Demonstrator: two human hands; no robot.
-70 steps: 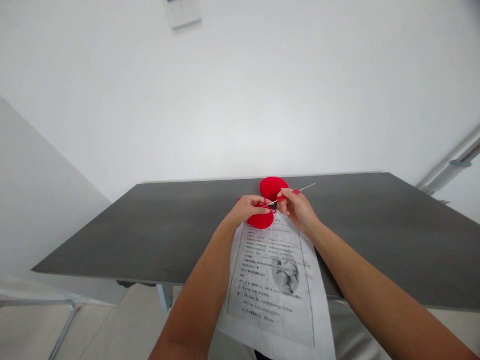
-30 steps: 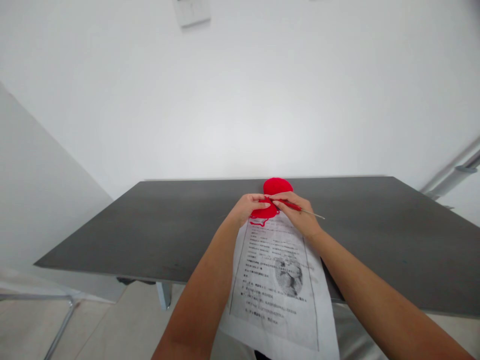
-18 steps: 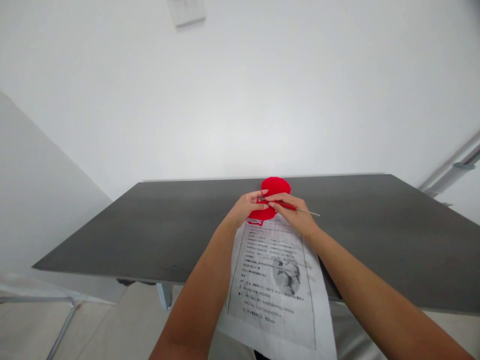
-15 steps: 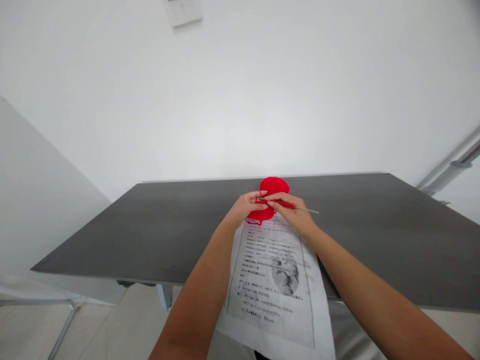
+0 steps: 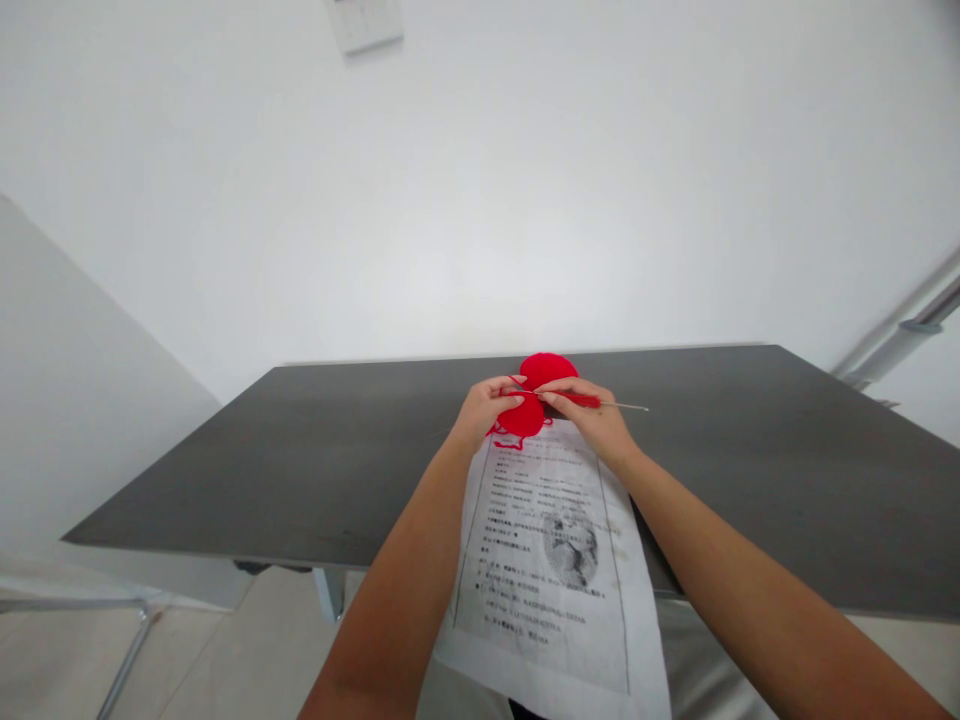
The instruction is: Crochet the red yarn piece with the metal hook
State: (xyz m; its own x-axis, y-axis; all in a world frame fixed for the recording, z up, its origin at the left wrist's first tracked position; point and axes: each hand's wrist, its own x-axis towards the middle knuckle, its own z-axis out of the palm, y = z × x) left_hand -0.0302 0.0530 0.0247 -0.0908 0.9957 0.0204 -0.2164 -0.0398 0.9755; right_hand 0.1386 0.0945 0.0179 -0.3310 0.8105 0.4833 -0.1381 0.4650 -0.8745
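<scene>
Clamping down, left fingers (image 5: 509, 403) on round red yarn piece (image 5: 523, 419), right fingers (image 5: 561, 384) on slim red-handled metal tool (image 5: 586, 400)

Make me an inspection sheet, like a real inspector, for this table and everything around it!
Surface: dark table, far edge along the white wall.
Job's things: near red round piece; far red round piece beyond the hands; red yarn trailing over the sheet's top; red-handled tool with a thin metal shaft.
Clutter: printed sheet, running past the table's near edge; its print is too small to read.
Hands: left hand pinches the near red round piece; right hand grips the red-handled tool.
Cables: nothing seen.
Surroundings: pale box on the wall, pipe at the right, metal frame at lower left.
</scene>
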